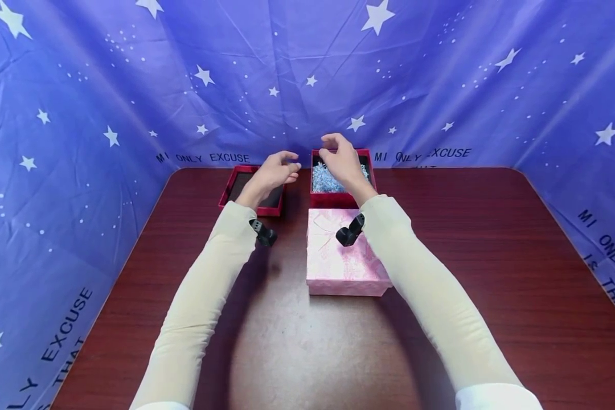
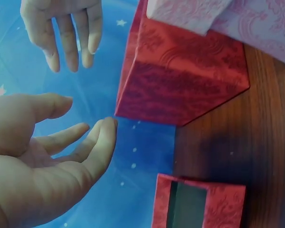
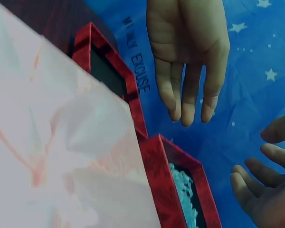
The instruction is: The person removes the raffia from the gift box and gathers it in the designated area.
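Cream sleeves [image 1: 197, 302] are spanning our worktop [image 1: 492, 250]. We are holding our right hand [image 1: 343, 164], relaxed and empty, by the red box [image 1: 333, 199] of blue shreds [image 1: 325, 180] behind a pink box [image 1: 325, 259]; our left hand [image 1: 270, 174], likewise, near the red lid [image 1: 269, 212].

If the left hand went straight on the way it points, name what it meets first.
Probably the red box with blue filler; depth is unclear, so the left hand might instead pass it and reach the right hand.

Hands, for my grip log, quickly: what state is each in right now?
Left hand: open, fingers loosely bent, holding nothing.
Right hand: open, fingers loosely bent, holding nothing.
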`<action>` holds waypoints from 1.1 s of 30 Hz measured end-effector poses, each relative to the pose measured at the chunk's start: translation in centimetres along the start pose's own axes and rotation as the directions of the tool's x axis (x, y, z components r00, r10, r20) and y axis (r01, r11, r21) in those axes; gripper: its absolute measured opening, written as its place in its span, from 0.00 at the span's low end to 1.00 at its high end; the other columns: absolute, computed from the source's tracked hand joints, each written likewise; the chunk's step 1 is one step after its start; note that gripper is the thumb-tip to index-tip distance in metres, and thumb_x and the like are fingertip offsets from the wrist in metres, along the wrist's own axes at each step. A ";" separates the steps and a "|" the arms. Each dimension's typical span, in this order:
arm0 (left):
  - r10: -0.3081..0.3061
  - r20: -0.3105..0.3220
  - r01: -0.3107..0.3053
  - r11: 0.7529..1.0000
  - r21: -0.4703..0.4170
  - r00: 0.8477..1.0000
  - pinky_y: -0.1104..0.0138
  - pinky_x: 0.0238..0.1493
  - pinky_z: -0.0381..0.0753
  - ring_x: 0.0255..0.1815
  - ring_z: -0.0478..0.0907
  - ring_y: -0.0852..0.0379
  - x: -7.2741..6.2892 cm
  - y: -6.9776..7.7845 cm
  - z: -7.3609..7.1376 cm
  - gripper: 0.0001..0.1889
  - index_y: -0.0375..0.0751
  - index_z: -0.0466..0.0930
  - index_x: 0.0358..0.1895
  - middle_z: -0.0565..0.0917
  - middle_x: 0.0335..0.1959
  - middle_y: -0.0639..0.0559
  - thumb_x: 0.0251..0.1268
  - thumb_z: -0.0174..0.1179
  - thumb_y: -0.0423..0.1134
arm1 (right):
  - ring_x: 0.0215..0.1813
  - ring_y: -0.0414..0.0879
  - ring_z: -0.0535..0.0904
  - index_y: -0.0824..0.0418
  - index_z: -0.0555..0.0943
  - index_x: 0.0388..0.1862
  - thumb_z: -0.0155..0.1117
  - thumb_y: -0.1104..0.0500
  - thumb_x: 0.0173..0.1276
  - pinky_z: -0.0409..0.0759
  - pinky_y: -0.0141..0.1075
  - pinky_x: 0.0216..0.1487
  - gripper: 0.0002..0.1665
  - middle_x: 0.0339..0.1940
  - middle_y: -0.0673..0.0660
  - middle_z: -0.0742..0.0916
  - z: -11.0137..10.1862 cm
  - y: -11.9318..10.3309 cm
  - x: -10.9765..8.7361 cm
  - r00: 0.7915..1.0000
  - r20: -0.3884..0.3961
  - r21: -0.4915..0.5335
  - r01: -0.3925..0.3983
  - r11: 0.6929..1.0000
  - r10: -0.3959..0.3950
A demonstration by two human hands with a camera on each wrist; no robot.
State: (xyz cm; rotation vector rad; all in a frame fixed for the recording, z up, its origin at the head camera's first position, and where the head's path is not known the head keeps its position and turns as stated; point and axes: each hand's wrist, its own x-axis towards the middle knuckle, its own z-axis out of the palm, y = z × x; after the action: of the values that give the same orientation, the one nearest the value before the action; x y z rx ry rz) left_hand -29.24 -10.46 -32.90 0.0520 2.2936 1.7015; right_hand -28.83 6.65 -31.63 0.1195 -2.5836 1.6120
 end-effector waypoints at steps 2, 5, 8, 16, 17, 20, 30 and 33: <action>-0.005 0.034 0.005 1.000 -0.015 0.999 0.58 0.62 0.76 0.54 0.75 0.45 0.2 0.0 0.5 0.24 0.31 0.61 0.68 0.73 0.61 0.35 0.72 0.49 0.31 | 0.59 0.48 0.75 0.60 0.73 0.61 0.55 0.60 0.69 0.74 0.40 0.59 0.22 0.59 0.58 0.80 -0.4 0.3 0.2 1.000 -0.003 -0.015 -0.013 1.000 0.013; -0.023 0.071 0.024 1.000 -0.013 0.997 0.58 0.62 0.75 0.59 0.74 0.42 0.5 0.0 1.3 0.26 0.31 0.58 0.70 0.73 0.60 0.34 0.70 0.50 0.28 | 0.60 0.48 0.74 0.60 0.73 0.62 0.55 0.60 0.69 0.74 0.40 0.60 0.22 0.60 0.57 0.80 -0.9 0.9 0.6 0.999 0.000 -0.036 -0.033 0.999 0.033; -0.029 0.093 0.031 0.999 -0.021 0.995 0.58 0.61 0.76 0.59 0.75 0.42 0.8 -0.1 1.9 0.29 0.30 0.56 0.71 0.73 0.57 0.32 0.66 0.50 0.24 | 0.62 0.49 0.73 0.60 0.72 0.63 0.56 0.59 0.69 0.73 0.40 0.62 0.23 0.61 0.58 0.79 -1.4 1.5 0.9 0.998 0.004 -0.049 -0.059 0.997 0.060; -0.061 0.094 0.062 0.998 -0.005 0.994 0.57 0.58 0.79 0.43 0.75 0.49 1.5 -0.5 2.8 0.32 0.32 0.57 0.70 0.71 0.49 0.38 0.62 0.52 0.19 | 0.64 0.54 0.70 0.61 0.67 0.67 0.56 0.55 0.70 0.70 0.46 0.65 0.28 0.65 0.62 0.74 -2.7 2.8 1.4 0.987 0.064 -0.102 -0.142 0.985 0.149; -0.071 0.098 0.073 0.997 -0.016 0.993 0.56 0.58 0.78 0.42 0.75 0.50 1.6 -0.6 2.8 0.32 0.32 0.57 0.70 0.71 0.48 0.38 0.61 0.52 0.19 | 0.66 0.55 0.69 0.61 0.66 0.68 0.57 0.54 0.70 0.69 0.47 0.66 0.29 0.66 0.62 0.73 -2.8 3.0 1.5 0.984 0.076 -0.117 -0.150 0.982 0.159; -0.103 0.123 0.111 0.992 -0.057 0.987 0.53 0.60 0.76 0.40 0.73 0.52 1.7 -0.7 2.7 0.32 0.34 0.55 0.71 0.71 0.47 0.39 0.62 0.51 0.20 | 0.69 0.57 0.65 0.61 0.64 0.70 0.57 0.51 0.70 0.66 0.49 0.69 0.32 0.69 0.64 0.69 -3.0 3.5 1.6 0.970 0.127 -0.165 -0.187 0.968 0.209; -0.195 0.177 0.213 0.974 -0.084 0.965 0.52 0.61 0.76 0.45 0.74 0.50 1.8 -0.8 2.1 0.32 0.43 0.56 0.71 0.72 0.52 0.39 0.65 0.52 0.25 | 0.75 0.56 0.55 0.60 0.51 0.76 0.59 0.44 0.67 0.59 0.49 0.74 0.47 0.77 0.61 0.58 -3.0 4.3 2.6 0.890 0.286 -0.256 -0.288 0.923 0.356; -0.206 0.170 0.222 0.972 -0.078 0.964 0.53 0.59 0.78 0.46 0.75 0.50 1.9 -0.9 2.1 0.31 0.44 0.57 0.71 0.72 0.52 0.41 0.65 0.52 0.25 | 0.77 0.55 0.51 0.60 0.45 0.77 0.60 0.42 0.66 0.56 0.49 0.75 0.52 0.78 0.61 0.54 -2.7 4.8 2.9 0.849 0.348 -0.289 -0.306 0.907 0.397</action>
State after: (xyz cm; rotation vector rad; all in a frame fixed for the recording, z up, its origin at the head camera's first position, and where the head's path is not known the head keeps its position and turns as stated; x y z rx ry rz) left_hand -30.41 -8.38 -34.68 -0.0744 2.0181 1.6313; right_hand -32.16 11.14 -34.36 -0.0589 -3.2533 1.5087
